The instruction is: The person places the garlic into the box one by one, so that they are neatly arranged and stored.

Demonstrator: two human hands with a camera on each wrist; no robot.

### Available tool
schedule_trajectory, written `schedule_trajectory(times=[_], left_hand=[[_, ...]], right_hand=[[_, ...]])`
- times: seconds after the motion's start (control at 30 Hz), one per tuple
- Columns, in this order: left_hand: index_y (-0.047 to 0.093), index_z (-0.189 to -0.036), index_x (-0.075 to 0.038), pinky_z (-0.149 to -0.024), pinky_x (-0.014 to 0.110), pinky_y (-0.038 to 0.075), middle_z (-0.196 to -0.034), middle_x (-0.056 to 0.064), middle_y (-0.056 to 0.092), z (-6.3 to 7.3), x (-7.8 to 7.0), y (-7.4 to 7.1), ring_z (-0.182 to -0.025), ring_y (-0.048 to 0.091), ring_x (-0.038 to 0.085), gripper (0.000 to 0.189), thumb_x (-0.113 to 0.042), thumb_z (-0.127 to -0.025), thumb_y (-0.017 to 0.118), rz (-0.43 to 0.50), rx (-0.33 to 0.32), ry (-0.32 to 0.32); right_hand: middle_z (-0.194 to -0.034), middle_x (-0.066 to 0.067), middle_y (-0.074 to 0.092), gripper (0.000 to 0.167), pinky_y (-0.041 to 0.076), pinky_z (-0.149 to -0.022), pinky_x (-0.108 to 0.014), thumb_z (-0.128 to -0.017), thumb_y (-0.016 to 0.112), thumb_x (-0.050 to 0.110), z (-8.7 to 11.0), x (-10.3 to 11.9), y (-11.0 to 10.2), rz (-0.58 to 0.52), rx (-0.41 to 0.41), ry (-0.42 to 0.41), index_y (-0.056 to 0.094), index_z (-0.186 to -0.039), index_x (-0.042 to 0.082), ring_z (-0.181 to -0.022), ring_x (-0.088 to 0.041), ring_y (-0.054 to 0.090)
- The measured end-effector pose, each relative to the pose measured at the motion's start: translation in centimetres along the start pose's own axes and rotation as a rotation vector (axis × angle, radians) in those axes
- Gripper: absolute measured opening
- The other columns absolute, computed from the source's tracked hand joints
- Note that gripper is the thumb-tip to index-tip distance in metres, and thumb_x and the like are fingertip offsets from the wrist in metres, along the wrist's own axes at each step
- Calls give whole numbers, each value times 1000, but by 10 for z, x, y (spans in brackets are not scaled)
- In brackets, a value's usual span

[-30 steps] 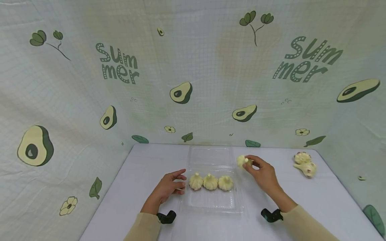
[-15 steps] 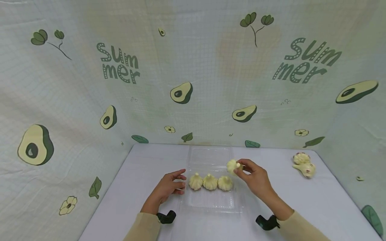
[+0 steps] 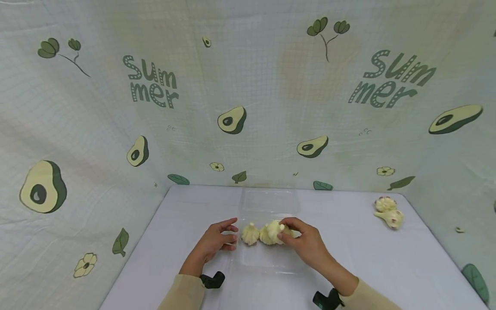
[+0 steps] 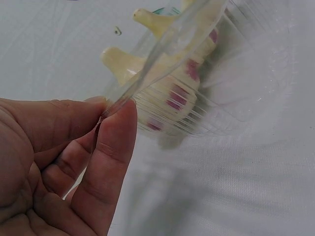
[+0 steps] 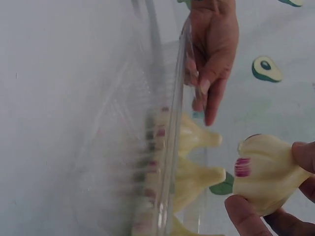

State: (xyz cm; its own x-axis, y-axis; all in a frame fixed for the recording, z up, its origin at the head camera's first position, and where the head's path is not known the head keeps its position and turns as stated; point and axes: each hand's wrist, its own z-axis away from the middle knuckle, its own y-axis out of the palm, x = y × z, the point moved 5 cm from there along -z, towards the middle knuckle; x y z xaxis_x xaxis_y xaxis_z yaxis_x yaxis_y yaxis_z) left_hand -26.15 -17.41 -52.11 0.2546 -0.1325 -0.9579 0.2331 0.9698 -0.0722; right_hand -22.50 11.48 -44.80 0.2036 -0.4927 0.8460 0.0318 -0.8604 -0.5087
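Observation:
My left hand (image 3: 217,239) is at the left side of a clear plastic clamshell box (image 3: 267,260). In the left wrist view its thumb and index finger pinch the box's rim (image 4: 147,69). Three garlic bulbs stand in a row inside; the leftmost bulb (image 3: 249,234) shows fully, the others are partly covered by my right hand (image 3: 310,245). That hand holds another garlic bulb (image 5: 268,172) between thumb and fingers, above the box and apart from the row. Pale with purplish patches, the held bulb has its stem pointing toward the fingers in the right wrist view.
The box's lid (image 3: 267,200) lies folded back behind it. Two more garlic bulbs (image 3: 392,218) lie together at the table's far right. A patterned cloth (image 3: 271,86) hangs around the back and sides of the white table (image 3: 186,206).
My right hand has carried its garlic bulb leftward and toward me, from beyond the box's right side to over the row. The left hand keeps its place at the box.

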Motion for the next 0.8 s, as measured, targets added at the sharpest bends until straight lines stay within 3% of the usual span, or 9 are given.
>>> schedule_trajectory(times=[0.23, 0.53, 0.8], left_hand=[[47, -159, -6, -72, 31, 65, -130, 17, 60, 1, -1, 0, -88, 67, 17, 68, 3, -96, 72, -5, 1, 8], [47, -158, -4, -71, 31, 65, -131, 18, 59, 3, 1, 1, -88, 67, 17, 68, 4, -95, 71, 10, 6, 19], [45, -160, -5, -72, 31, 65, -136, 20, 58, 3, -1, 1, -90, 67, 18, 68, 2, -97, 70, 11, 18, 28]], right_hand=[[-119, 2, 77, 26, 60, -96, -47, -89, 86, 28, 5, 0, 32, -25, 74, -30, 77, -113, 25, -117, -23, 69], [-110, 1, 77, 23, 60, -88, -38, -88, 85, 23, 6, 3, 65, -38, 160, -127, 76, -108, 18, -100, -21, 72], [-111, 0, 79, 23, 60, -90, -45, -88, 83, 24, 5, 3, 82, -14, 205, -147, 76, -109, 18, -106, -28, 74]])
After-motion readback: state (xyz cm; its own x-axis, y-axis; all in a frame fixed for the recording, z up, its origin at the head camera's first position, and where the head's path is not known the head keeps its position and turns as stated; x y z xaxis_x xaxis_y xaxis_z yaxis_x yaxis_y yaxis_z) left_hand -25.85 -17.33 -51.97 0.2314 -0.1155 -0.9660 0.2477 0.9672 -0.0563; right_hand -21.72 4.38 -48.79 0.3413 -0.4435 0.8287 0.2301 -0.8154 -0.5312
